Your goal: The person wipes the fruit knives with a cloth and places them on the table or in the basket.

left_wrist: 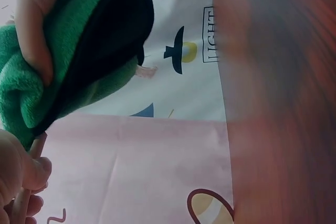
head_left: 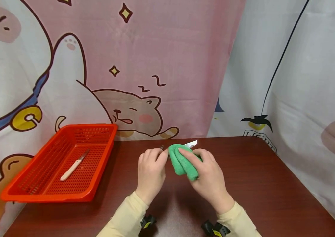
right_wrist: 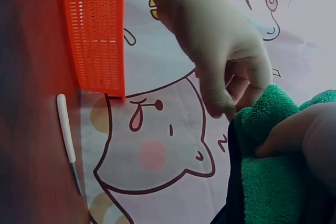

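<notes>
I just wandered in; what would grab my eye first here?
Probably the bright red-orange plastic basket at the table's left, with a white-handled knife lying in it. Next, at the middle, the fuzzy green cloth in the right hand, folded round a shiny metal blade whose handle the left hand grips. Behind hangs a pink curtain with big cartoon animals.

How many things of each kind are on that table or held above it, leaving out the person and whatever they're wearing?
Red basket: 1
Green cloth: 1
Knives: 3 (first knife in the basket, second knife on the table, third knife partly covered by the cloth)
Total: 5
</notes>
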Motion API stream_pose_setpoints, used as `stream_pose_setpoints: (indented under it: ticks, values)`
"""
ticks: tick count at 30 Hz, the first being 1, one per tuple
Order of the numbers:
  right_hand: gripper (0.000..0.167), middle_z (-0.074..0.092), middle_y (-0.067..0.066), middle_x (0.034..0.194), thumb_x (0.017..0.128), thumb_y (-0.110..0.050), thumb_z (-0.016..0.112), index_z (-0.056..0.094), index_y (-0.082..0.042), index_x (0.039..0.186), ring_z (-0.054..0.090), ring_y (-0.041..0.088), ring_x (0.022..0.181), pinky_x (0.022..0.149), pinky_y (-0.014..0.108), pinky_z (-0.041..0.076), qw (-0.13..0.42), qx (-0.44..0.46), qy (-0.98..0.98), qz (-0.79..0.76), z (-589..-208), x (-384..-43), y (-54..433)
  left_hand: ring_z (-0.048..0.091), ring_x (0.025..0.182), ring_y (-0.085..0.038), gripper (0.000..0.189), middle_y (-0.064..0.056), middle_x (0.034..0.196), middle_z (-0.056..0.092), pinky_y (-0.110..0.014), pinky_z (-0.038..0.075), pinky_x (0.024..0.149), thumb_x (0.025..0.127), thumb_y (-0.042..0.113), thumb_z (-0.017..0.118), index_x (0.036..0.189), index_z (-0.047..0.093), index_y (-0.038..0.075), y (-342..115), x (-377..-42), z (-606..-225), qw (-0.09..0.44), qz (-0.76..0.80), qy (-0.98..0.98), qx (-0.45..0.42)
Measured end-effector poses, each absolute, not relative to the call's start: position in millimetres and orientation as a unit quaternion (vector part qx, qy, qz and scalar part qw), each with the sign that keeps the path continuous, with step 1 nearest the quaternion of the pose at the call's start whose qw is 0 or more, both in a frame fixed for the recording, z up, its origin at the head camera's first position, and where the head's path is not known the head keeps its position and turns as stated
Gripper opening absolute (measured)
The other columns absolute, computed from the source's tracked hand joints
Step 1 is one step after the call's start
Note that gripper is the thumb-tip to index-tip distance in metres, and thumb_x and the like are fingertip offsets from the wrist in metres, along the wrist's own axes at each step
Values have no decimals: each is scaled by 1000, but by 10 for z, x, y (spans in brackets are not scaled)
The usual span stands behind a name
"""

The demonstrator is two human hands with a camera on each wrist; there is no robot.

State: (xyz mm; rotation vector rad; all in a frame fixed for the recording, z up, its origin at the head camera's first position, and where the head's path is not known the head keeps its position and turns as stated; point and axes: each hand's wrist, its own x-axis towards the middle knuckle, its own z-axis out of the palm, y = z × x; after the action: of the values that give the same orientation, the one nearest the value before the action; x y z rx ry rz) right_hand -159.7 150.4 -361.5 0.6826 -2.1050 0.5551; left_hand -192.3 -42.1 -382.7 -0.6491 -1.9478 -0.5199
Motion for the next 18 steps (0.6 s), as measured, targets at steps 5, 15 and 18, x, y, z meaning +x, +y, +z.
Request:
stream_pose_setpoints:
  ticks: [5,15,18]
  values:
    - [77,58,12,102,61,8,74,64,-24,130,56,31,90,57,39,51,415,270,-841,219,-3645,-1615,1494,56,81,-26,29,-7,92,60,-39,44,65,81,-7,71,106,69,8,-409,-1909,-3825,485,-217,-805,-265]
    - [77,57,13,103,61,6,78,64,-25,130,56,32,91,59,40,52,413,266,-844,215,-3677,-1642,1495,56,78,-26,26,-7,91,60,-40,44,64,82,-5,70,104,69,8,-403,-1930,-3849,507,-224,-789,-267]
    - [77,57,13,103,61,6,79,64,-26,130,56,32,91,59,39,52,413,265,-844,213,-3685,-1652,1504,57,77,-26,24,-6,90,61,-41,45,63,82,-2,72,104,69,8,-401,-1936,-3864,512,-225,-785,-266]
